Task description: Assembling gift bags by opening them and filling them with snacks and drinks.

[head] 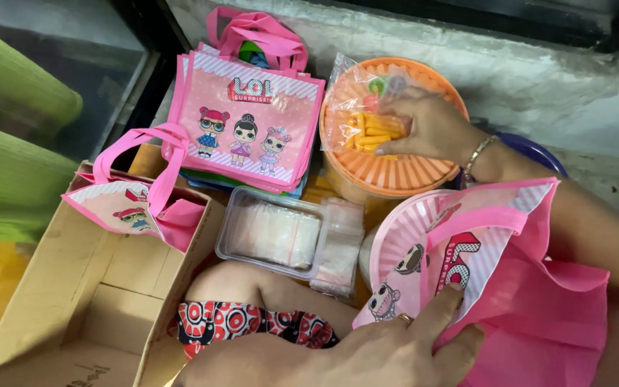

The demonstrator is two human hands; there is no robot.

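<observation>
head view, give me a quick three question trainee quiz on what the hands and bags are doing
1. True or false: the right hand rests on a clear packet of orange snacks that lies on the orange ribbed lid.
2. What does the left hand hold?
A. the clear plastic tub
B. an open pink cartoon tote bag
C. the cardboard box
3. Fill in: one pink tote bag hangs over the edge of the ____.

Key
1. True.
2. B: its fingers pinch the rim of the pink cartoon tote bag, not the clear plastic tub.
3. cardboard box.
</observation>
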